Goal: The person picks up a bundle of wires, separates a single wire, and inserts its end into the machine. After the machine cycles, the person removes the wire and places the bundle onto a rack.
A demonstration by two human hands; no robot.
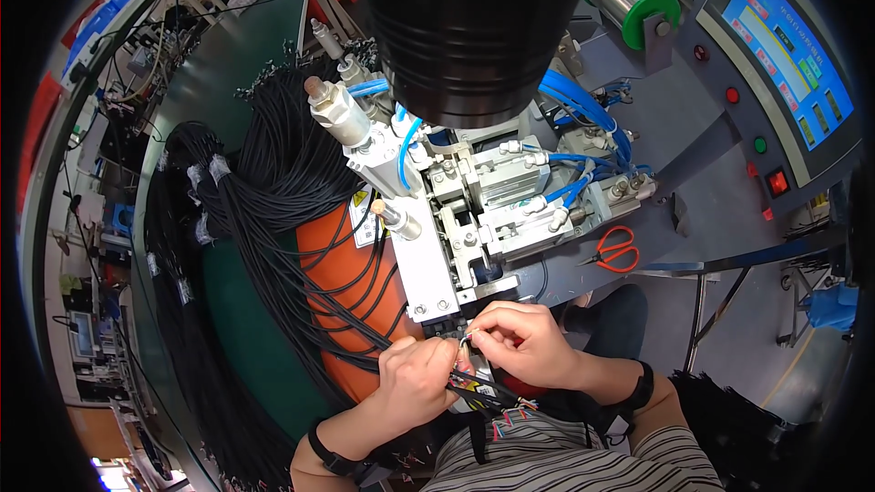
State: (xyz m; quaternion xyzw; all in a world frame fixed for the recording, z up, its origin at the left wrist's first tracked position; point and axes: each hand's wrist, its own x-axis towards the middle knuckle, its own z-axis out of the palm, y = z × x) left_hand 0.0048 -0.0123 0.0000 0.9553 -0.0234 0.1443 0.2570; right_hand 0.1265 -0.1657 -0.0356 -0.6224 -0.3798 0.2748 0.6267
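Left hand (pixel 415 383): fingers pinched black cable (pixel 474 392) at 6 o'clock, just below machine (pixel 465 228).
Right hand (pixel 519 342): fingers pinched thin wire ends (pixel 468 339).
Tip: we judged we'd keep strands separated, sheath steady.
Scissors (pixel 615 251): 3 o'clock on worktop (pixel 720 210), unused.

Blue screen (pixel 791 55), perhaps yellow label (pixel 361 198)

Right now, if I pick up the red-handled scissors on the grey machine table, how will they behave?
The scissors are probably rigid and fairly light, since they look small beside the machine. They lie flat on the machine table, so rolling seems unlikely. The blades appear partly open, so they may pivot when lifted by one handle.
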